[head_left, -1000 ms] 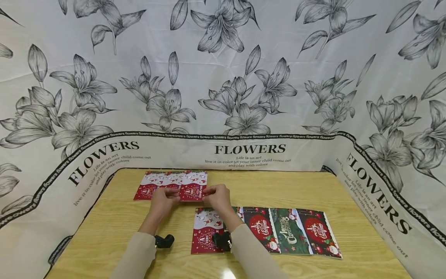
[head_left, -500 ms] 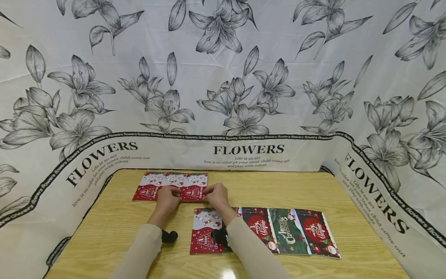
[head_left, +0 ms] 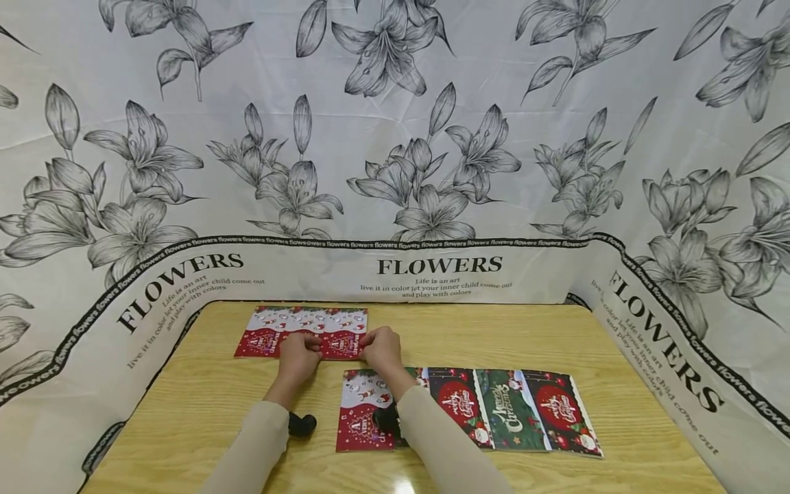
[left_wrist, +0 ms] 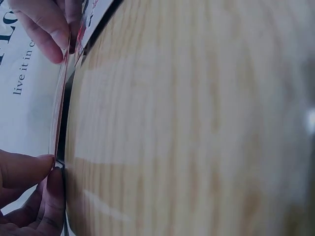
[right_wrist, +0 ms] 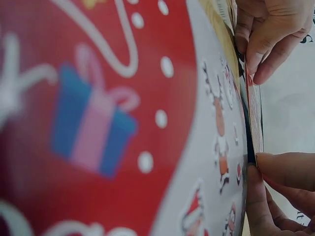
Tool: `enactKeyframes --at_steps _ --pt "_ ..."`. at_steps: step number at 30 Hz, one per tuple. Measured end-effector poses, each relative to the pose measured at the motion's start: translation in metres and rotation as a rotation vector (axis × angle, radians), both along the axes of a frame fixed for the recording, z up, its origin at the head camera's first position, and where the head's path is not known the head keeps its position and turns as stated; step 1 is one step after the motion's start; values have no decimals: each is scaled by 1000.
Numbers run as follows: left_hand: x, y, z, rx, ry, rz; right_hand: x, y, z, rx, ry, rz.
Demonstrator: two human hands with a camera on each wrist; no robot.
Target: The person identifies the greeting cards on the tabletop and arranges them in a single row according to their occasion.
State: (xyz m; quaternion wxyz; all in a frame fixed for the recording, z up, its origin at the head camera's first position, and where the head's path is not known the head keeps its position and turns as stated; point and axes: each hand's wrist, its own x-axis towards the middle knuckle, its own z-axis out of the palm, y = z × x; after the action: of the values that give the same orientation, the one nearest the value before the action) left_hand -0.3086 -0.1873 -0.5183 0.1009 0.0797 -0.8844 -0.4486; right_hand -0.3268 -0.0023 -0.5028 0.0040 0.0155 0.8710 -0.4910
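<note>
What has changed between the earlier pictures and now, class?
In the head view, the held card has come slightly down, more in line with the two cards beside it. The left hand and right hand still pinch it. The lower row of cards stayed put.

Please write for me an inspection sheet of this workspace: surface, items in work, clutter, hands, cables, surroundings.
Surface: pale wood-grain table, glare near its front.
Job's things: rectangular red-and-white printed card at the far row's right end; two matching cards left of it; near row of red, green and dark Christmas cards.
Clutter: small black device at each wrist.
Hands: left hand and right hand pinch that first card's opposite sides.
Cables: nothing seen.
Surroundings: white cloth hanging with black floral print.
</note>
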Motion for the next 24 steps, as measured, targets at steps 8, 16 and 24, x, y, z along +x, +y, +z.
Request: enactKeyframes --at_steps 8,16,24 --pt "3 1 -2 -7 32 -12 -1 -2 1 60 25 15" --pt "3 4 -3 -12 45 5 -1 -6 4 129 26 9" --pt "2 2 -4 -13 26 -6 -1 -8 6 164 52 19"
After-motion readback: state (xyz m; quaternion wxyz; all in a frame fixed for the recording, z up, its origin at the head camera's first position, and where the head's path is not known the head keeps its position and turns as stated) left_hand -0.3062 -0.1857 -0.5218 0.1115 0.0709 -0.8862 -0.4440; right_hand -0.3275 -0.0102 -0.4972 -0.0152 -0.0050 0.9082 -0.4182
